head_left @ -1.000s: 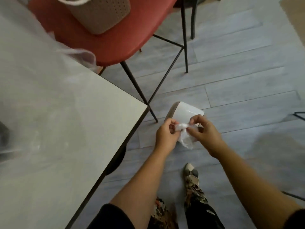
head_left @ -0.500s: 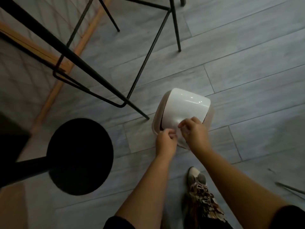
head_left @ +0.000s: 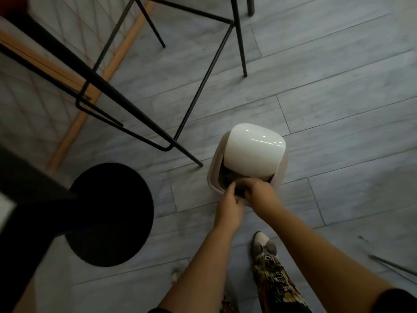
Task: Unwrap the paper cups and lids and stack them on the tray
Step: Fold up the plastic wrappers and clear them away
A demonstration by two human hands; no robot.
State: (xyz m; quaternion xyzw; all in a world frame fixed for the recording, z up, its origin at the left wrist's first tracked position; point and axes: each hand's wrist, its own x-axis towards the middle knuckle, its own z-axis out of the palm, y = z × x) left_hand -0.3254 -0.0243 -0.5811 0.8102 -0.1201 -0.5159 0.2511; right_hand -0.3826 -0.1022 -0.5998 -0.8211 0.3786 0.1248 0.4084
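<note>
Neither cups, lids nor tray are in view. A small bin point(head_left: 279, 175) with a white swing lid point(head_left: 253, 150) stands on the floor, its lid tipped and a dark gap showing at the near side. My left hand point(head_left: 228, 205) and my right hand point(head_left: 259, 192) are together at that gap, with their fingertips inside it and hidden. The crumpled clear plastic wrap from the earlier frames cannot be seen.
Thin black chair legs point(head_left: 198, 102) stand just left of and behind the bin. A round black table base point(head_left: 108, 213) sits on the grey plank floor at the left. My shoe point(head_left: 264, 245) is close in front of the bin.
I have bent from the table down toward the floor bin. The wrap pinched in both hands has dropped out of sight, and the hands have moved from above the lid into the bin's opening.
</note>
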